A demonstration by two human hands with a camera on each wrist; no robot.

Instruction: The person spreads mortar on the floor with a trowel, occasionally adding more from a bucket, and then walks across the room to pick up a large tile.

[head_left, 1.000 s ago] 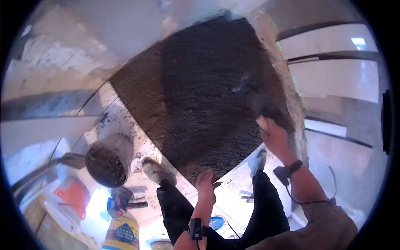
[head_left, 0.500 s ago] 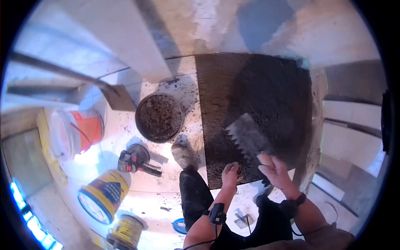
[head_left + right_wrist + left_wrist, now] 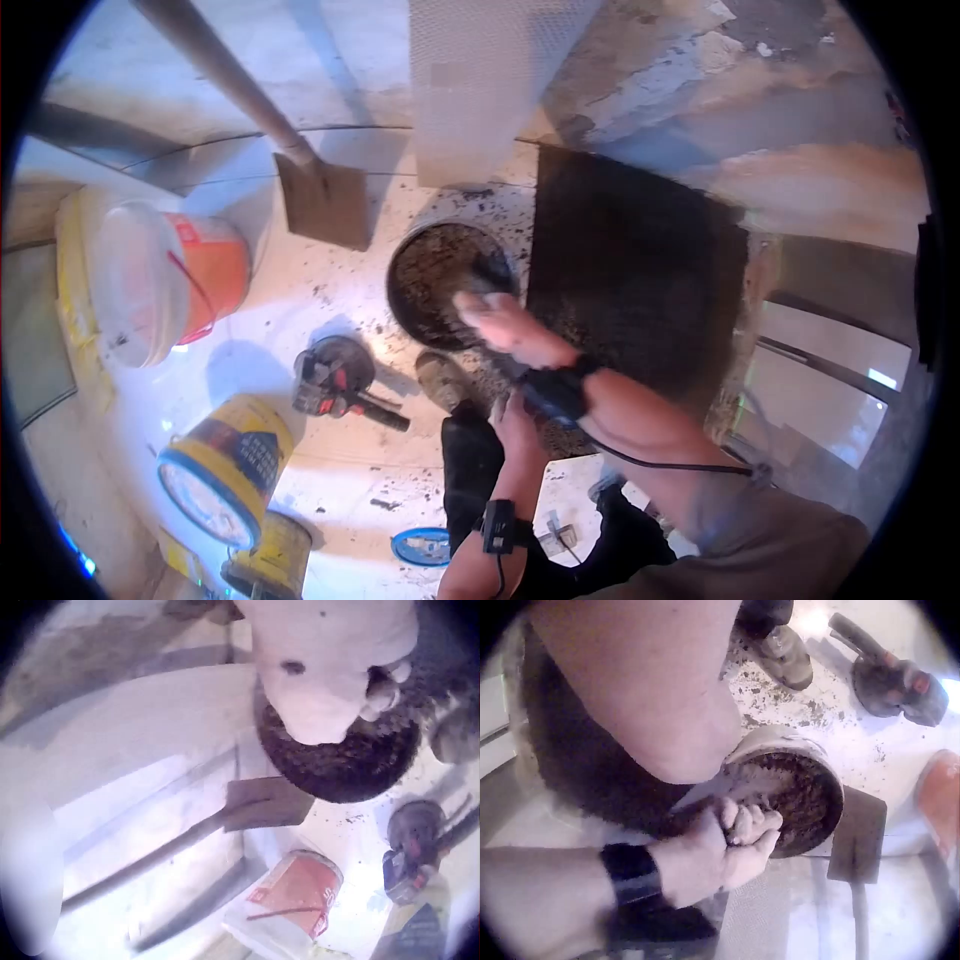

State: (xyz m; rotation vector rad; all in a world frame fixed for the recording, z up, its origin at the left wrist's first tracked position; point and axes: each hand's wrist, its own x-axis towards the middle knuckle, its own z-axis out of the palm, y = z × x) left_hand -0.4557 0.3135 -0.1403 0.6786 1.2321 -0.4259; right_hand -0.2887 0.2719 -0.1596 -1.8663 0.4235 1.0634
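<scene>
My right hand grips a notched trowel by its handle, over the open top of a bucket of dark wet mortar. The trowel's blade is blurred and mostly hidden by the hand and bucket. Curled fingers of this hand show in the left wrist view, right at the bucket's rim. My left hand hangs loosely below the right wrist, holding nothing I can see; its fingertips are partly covered. Beside the bucket lies a dark bed of spread mortar.
A shovel leans behind the bucket. To the left stand a white and orange bucket and a yellow and blue bucket. A red and black power tool lies near my shoe. A blue-rimmed lid lies on the floor.
My right hand has swung left from the mortar bed to the bucket, bringing the notched trowel with it. The head view has turned left. My left hand stays low in front of me.
</scene>
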